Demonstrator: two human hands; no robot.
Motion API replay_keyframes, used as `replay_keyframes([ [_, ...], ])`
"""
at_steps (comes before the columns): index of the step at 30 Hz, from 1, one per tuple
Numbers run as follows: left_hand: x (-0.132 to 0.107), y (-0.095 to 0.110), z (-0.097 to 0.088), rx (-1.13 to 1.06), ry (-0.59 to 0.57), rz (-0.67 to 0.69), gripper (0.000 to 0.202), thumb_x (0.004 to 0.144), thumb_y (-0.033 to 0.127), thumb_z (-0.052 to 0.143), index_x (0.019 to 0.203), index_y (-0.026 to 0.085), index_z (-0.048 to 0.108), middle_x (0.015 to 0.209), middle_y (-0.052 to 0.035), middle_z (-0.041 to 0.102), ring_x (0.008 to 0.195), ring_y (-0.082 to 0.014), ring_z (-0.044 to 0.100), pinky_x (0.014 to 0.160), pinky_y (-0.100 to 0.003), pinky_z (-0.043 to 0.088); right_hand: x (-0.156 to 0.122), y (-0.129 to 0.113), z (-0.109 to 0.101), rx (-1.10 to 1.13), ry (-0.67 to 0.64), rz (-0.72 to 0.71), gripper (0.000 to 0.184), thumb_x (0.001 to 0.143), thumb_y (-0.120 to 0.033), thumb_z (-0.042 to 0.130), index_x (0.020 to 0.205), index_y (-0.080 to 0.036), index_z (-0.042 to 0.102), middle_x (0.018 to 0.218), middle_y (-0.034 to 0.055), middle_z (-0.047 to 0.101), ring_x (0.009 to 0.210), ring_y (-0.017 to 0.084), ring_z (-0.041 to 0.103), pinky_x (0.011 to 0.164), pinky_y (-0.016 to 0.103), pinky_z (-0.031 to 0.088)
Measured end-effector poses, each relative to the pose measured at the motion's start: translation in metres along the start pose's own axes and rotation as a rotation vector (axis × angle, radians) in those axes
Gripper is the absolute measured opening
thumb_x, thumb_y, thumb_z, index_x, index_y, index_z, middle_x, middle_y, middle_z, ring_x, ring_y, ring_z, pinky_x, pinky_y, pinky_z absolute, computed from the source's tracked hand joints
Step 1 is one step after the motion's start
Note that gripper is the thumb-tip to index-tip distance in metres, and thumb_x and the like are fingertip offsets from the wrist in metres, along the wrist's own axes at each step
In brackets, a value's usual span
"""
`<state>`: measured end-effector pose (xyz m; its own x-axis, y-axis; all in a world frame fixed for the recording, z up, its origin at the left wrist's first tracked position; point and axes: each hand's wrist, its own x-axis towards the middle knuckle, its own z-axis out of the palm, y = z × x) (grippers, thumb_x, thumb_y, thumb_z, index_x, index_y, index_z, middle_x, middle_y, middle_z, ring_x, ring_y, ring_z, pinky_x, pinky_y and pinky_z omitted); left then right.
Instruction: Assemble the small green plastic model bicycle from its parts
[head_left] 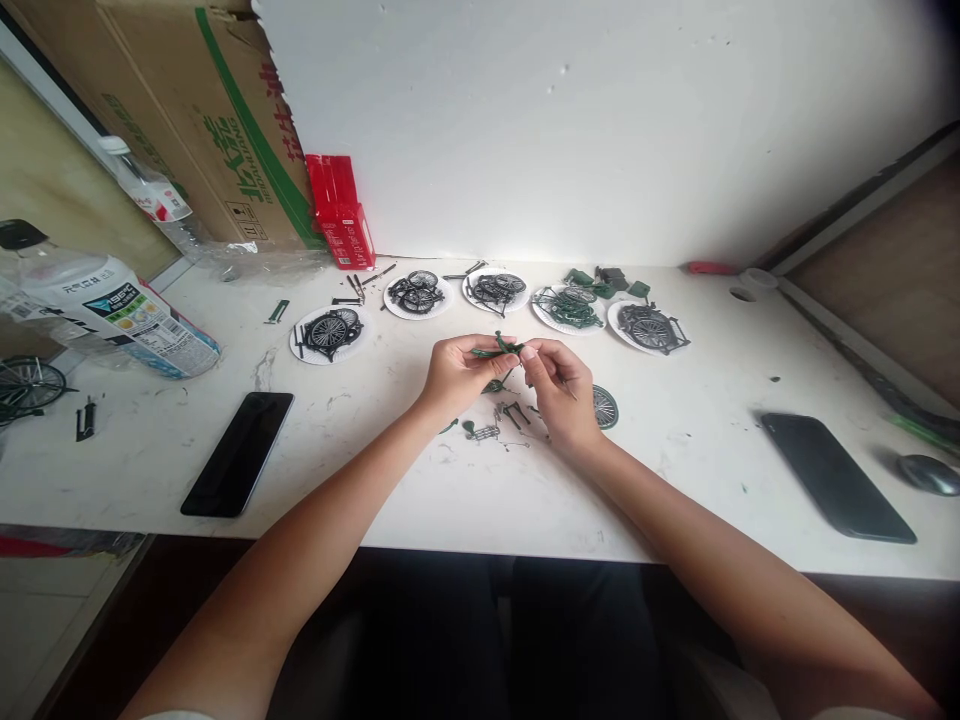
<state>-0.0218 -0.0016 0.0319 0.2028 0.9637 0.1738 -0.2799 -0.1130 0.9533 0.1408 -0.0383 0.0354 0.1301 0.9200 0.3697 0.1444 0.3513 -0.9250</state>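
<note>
Held between both hands above the middle of the table is a green model bicycle frame (508,344). My left hand (466,372) pinches it from the left, fingers closed. From the other side, my right hand (559,385) grips its right end with thumb and forefinger; that end is partly hidden. Below the hands lie small green bicycle parts (516,413), among them a little rack (487,433). A green spoked wheel (604,407) rests just right of my right hand, partly covered by it.
Paper plates with black parts (330,333) and green parts (568,307) line the back. A phone (238,455) lies left, a dark flat slab (836,475) and a mouse (930,474) right. Bottles (120,305), a red box (346,225) and a carton (217,130) stand back left.
</note>
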Motion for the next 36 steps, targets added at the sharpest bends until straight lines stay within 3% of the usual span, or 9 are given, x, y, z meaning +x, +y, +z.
replay_keyframes([
  [14,-0.001,0.004,0.003,-0.017,-0.011,-0.016,0.05,0.067,0.046,0.101,0.105,0.017,0.086,0.106,-0.0109,0.082,0.091,-0.0217,0.074,0.085,-0.036,0.061,0.0,0.005,-0.002,-0.068,0.011,-0.056,0.038,0.099,-0.062,0.069,0.101,-0.025,0.067,0.081,0.0016,0.054,0.07,0.017,0.042,0.061,0.032,0.036],
  [24,0.0,0.002,0.003,-0.027,-0.022,0.008,0.049,0.069,0.046,0.1,0.106,0.017,0.086,0.109,-0.0117,0.082,0.096,-0.0239,0.076,0.086,-0.036,0.062,0.002,0.007,-0.007,-0.071,-0.01,-0.094,0.03,0.101,-0.055,0.071,0.104,-0.025,0.072,0.089,0.0037,0.059,0.074,0.017,0.047,0.066,0.033,0.042],
  [36,0.001,0.003,0.002,-0.001,-0.012,0.025,0.048,0.07,0.047,0.099,0.106,0.018,0.086,0.109,-0.0117,0.083,0.096,-0.0243,0.076,0.085,-0.036,0.062,0.004,0.003,-0.01,-0.183,0.002,-0.186,0.028,0.101,-0.054,0.072,0.104,-0.028,0.079,0.08,0.0014,0.049,0.075,0.02,0.048,0.073,0.036,0.044],
])
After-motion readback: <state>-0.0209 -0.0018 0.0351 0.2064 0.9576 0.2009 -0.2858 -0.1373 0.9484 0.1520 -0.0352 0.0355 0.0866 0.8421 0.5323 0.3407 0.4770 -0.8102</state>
